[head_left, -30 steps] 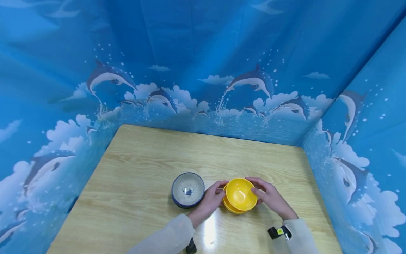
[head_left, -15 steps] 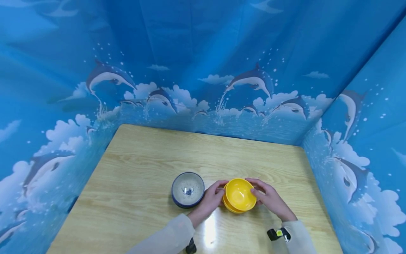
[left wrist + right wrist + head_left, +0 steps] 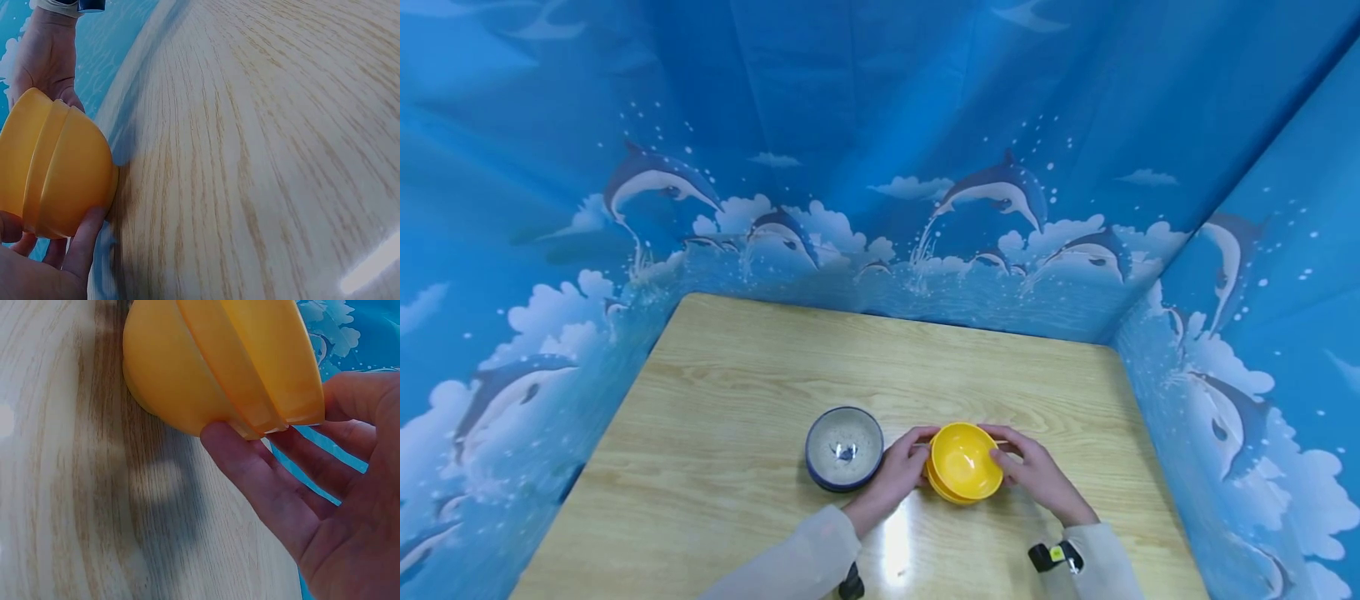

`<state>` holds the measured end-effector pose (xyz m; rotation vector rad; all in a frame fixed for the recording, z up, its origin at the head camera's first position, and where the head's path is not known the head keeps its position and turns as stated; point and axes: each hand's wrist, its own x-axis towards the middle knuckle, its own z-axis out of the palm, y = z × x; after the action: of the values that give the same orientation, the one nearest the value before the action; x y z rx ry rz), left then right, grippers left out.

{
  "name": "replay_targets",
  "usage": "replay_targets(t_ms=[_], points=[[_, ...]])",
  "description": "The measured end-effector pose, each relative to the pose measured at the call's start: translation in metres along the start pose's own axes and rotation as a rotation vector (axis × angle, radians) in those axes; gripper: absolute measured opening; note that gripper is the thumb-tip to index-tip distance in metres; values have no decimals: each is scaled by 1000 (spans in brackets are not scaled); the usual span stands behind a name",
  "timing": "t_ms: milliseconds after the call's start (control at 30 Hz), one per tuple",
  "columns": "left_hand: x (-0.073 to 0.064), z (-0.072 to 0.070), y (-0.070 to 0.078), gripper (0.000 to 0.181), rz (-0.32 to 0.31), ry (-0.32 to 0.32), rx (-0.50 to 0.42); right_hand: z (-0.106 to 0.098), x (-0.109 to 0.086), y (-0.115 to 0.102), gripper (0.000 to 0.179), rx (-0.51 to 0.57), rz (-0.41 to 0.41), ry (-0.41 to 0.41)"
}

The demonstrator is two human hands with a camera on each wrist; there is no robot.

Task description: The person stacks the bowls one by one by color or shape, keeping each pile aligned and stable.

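A nested stack of yellow bowls stands on the wooden table (image 3: pixel 737 375), with the upper yellow bowl (image 3: pixel 964 457) offset slightly from the lower yellow bowl (image 3: pixel 942 492). My left hand (image 3: pixel 898 471) grips the stack's left side, thumb near the rims and fingers spread along the outside in the left wrist view. On the opposite side my right hand (image 3: pixel 1037 471) holds the upper bowl by its rim. In the right wrist view one finger (image 3: pixel 240 462) touches the outside of the lower bowl (image 3: pixel 162 369). The upper bowl's rim hides most of the lower one.
A grey-white bowl (image 3: pixel 846 450) with a dark blue rim and a dark mark inside stands just left of my left hand, seemingly atop another dark-edged bowl. Blue dolphin-print curtains (image 3: pixel 850 167) border the table's back and sides.
My right hand and the upper yellow bowl have shifted slightly left, so the upper bowl sits more squarely over the lower one. My left hand has stayed put.
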<state>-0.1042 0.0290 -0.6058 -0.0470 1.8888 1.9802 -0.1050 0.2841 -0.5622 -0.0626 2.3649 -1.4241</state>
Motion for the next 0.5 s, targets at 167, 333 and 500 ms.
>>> replay_targets(t_ms=[167, 333, 500], points=[[0, 0, 0, 39, -2, 4, -18, 4, -1, 0, 45, -10, 5, 3], [-1, 0, 0, 38, -2, -2, -37, 7, -1, -1, 45, -8, 22, 5], [-2, -1, -1, 38, 16, -16, -43, 8, 0, 0, 44, -17, 23, 11]])
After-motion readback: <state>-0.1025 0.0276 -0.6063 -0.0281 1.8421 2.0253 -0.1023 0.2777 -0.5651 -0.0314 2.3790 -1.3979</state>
